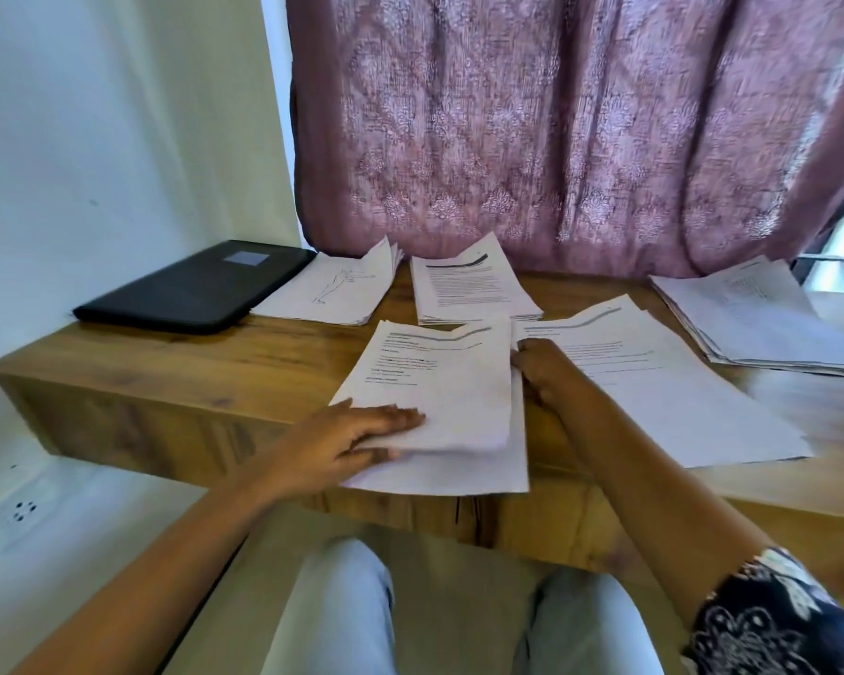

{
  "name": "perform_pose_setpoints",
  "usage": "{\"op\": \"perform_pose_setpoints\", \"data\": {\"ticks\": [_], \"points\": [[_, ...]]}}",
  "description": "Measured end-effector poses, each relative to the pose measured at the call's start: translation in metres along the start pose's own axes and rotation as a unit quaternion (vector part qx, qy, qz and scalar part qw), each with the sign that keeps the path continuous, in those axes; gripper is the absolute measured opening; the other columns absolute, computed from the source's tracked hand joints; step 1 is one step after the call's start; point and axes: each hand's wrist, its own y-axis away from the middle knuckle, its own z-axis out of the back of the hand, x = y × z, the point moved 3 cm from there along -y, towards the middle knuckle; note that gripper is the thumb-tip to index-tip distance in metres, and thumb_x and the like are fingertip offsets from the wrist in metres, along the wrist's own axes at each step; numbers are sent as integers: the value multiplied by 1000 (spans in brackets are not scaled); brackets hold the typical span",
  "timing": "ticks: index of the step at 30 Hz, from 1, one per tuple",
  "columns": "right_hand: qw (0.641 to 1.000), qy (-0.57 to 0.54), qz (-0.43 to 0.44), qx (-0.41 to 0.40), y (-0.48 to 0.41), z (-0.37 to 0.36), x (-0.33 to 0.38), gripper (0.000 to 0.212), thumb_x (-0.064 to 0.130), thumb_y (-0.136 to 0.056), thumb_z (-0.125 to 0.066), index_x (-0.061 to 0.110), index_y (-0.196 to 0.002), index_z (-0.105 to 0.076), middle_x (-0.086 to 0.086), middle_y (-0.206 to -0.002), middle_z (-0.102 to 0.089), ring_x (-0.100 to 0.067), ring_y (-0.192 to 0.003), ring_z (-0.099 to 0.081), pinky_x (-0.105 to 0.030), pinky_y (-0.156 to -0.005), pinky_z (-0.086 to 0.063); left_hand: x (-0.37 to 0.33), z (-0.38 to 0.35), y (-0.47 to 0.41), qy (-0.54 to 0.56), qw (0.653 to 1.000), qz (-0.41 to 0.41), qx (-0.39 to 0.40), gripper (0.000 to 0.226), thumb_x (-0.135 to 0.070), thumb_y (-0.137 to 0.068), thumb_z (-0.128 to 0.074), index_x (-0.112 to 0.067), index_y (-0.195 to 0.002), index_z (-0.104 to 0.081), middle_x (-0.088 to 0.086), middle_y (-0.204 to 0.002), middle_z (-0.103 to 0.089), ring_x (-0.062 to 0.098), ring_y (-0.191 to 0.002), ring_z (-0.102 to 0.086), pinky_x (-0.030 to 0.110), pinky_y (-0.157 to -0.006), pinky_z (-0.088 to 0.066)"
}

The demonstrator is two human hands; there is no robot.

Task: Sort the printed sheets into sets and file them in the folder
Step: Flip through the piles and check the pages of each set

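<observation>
A stack of printed sheets (439,397) lies at the near edge of the wooden table (244,358), in front of me. My left hand (347,440) holds its lower left corner, fingers flat on top and thumb under. My right hand (546,370) grips the stack's right edge. Other piles lie around: one with a line drawing (332,289) at the back left, a text pile (473,289) at the back middle, a spread pile (663,382) to the right, another (761,319) at the far right. The black folder (196,287) lies closed at the back left.
A mauve patterned curtain (556,129) hangs behind the table. A white wall (93,138) stands to the left, with a socket (20,511) low down. My knees in light trousers (342,611) are under the table's front edge.
</observation>
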Motion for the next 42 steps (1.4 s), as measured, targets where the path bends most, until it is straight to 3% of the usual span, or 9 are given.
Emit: {"op": "perform_pose_setpoints", "data": {"ticks": [2,5,12,18,20,25,29,38,42], "points": [[997,-55,-57,11,1,-8,8,16,24,-99,-47,10,-94,-54,-7,-89,-61,-22,-78,-59,-29,-72,-52,6,7,3,25,998,51,39,62,-78,-70,-53,-66,-129,-37,-26,-150,-32,-3,-139,-27,30,-117,-23],[994,-97,-59,7,-3,-8,14,17,27,-98,-49,15,-89,-57,-9,-99,-67,-28,-93,-65,-39,-89,-55,18,35,7,154,979,125,-40,81,-87,-59,-58,-57,-133,-42,-30,-146,-33,-1,-134,-34,33,-110,-33],[990,-135,29,-26,23,-34,-4,38,27,-99,-47,21,-136,-44,-1,-133,-52,-24,-118,-54,-40,-99,-46,63,31,-24,150,931,300,-142,61,-52,-96,-41,-26,-150,-30,-3,-155,-32,23,-140,-34,40,-112,-28],[989,-142,40,20,37,-42,14,49,18,-101,-45,19,-148,-30,4,-141,-43,-22,-131,-44,-24,-95,-39,68,21,-29,177,937,280,-114,75,-65,-86,-49,-35,-150,-25,-9,-153,-34,25,-139,-35,44,-111,-32],[989,-132,70,-9,31,-19,14,48,21,-100,-46,18,-146,-33,1,-142,-45,-24,-132,-44,-34,-107,-37,66,29,-39,140,951,254,-108,74,-67,-85,-50,-41,-149,-24,-10,-154,-33,26,-141,-34,48,-114,-29],[992,-9,77,-101,-5,71,-12,39,20,-98,-49,14,-137,-48,-3,-135,-52,-20,-116,-52,-29,-97,-41,6,49,-112,-11,986,149,-78,70,-59,-84,-41,-32,-148,-30,-6,-156,-30,21,-143,-30,43,-118,-9],[982,53,51,-172,-37,131,-42,33,17,-95,-55,11,-127,-58,-7,-133,-57,-23,-118,-54,-31,-102,-39,-38,14,-187,-33,998,38,-27,62,-52,-90,-51,-32,-147,-33,-9,-158,-22,19,-146,-21,42,-120,-13],[958,241,25,-156,-84,159,-69,49,26,-92,-60,13,-137,-46,-8,-140,-50,-30,-127,-45,-38,-104,-37,-54,-67,-274,-164,981,49,91,68,-61,-94,-38,-29,-152,-21,0,-161,-14,22,-149,-11,45,-119,-1],[963,211,19,-164,-93,163,-74,50,27,-90,-64,15,-136,-47,-7,-137,-53,-27,-122,-51,-35,-100,-40,-50,-86,-283,-163,981,43,93,68,-62,-95,-27,-31,-153,-13,-3,-163,-5,18,-149,-4,42,-119,-3]]}}
